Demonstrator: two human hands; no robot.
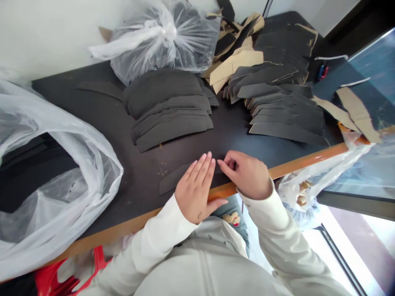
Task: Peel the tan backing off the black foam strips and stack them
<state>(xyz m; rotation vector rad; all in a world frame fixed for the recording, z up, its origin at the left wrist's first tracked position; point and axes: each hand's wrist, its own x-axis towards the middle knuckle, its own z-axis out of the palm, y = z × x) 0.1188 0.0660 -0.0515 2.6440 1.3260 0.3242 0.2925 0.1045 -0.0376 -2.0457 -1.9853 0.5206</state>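
A dark grey curved strip (173, 179) lies on the table near its front edge. My left hand (196, 185) rests flat over the strip, its fingers stretched out and the thumb held apart. Just to the right, my right hand (247, 170) is closed in a pinch at the strip's right end. What sits between its thumb and forefinger is too small to make out. Beyond my hands is a fanned stack of dark curved pieces (175, 123). Farther right lies another stack of dark pieces (284, 115), with tan edges showing.
An open plastic bag (108, 164) with dark material inside stands at left. A tied clear bag (191, 45) sits at the back, beside tan paper scraps (237, 63). More tan strips (354, 111) lie at right. Another bag (305, 197) hangs below the table's wooden edge (302, 161).
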